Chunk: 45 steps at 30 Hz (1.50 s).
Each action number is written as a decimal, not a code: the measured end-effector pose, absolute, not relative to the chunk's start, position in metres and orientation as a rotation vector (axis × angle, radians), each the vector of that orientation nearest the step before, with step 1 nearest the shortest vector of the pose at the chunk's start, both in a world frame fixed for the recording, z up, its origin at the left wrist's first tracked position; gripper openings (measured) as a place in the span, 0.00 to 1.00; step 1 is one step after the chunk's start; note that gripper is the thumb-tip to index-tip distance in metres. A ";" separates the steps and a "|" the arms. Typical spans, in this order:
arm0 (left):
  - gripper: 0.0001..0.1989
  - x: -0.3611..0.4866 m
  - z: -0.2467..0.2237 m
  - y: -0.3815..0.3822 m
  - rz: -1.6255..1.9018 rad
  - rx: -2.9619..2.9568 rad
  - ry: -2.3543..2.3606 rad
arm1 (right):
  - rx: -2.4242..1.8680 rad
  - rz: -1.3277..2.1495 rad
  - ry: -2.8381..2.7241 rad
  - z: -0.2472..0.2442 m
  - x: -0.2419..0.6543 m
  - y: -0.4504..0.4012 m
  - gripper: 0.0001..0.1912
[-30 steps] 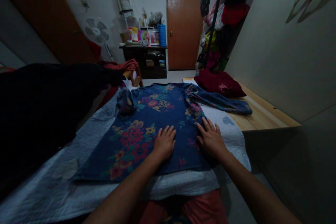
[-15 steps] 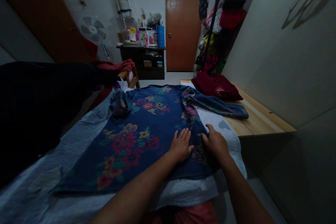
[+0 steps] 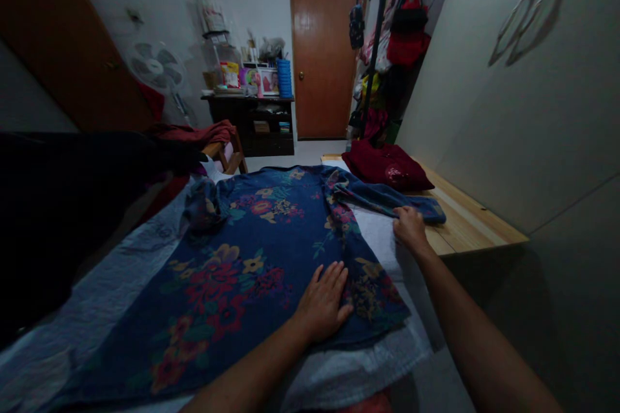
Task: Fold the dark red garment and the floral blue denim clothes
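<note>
A blue long-sleeved garment with a flower print (image 3: 271, 239) lies spread on a pale cloth (image 3: 382, 239). My left hand (image 3: 324, 302) rests flat on its lower right part, fingers extended. At the right sleeve (image 3: 372, 197), my right hand (image 3: 409, 227) has its fingers closed on the sleeve's lower edge, near the cuff end. The other sleeve (image 3: 206, 203) is bunched at the garment's left side.
A folded dark red cloth (image 3: 387, 166) sits on the wooden board (image 3: 469, 219) at the right. Black fabric (image 3: 72, 206) fills the left side. Farther back stand a fan (image 3: 155, 66), a dark shelf (image 3: 249, 126) and a door (image 3: 322, 51).
My right hand has moved from the garment's right edge forward to the sleeve and closed on it. My left hand stays flat on the fabric. The view has shifted slightly.
</note>
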<state>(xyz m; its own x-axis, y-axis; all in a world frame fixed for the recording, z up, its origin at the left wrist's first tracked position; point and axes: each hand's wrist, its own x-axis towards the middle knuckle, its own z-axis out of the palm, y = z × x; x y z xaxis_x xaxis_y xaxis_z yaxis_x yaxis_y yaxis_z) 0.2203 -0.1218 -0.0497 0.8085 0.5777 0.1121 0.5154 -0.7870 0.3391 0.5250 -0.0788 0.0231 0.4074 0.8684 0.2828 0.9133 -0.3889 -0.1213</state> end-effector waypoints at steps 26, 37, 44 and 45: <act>0.14 0.150 -0.014 -0.072 0.840 1.850 1.197 | -1.716 0.377 -2.072 -0.010 0.307 -0.016 0.23; 0.23 0.006 -0.006 0.020 0.790 2.167 2.163 | -1.734 0.316 -2.135 -0.041 0.230 -0.002 0.24; 0.26 0.009 0.003 0.062 0.513 2.290 2.216 | -1.718 0.237 -2.121 -0.052 0.229 -0.006 0.22; 0.26 0.011 0.004 0.066 0.449 2.299 2.238 | -1.709 0.236 -2.117 -0.053 0.230 -0.005 0.22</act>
<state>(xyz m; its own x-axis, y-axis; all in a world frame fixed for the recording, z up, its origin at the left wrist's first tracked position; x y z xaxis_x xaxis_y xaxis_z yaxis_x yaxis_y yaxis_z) 0.0113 0.0659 0.0044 0.0093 0.9645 0.2638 0.9916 -0.0430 0.1220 0.2301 -0.0054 -0.0527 -0.1663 0.9644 0.2054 0.8954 0.2350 -0.3782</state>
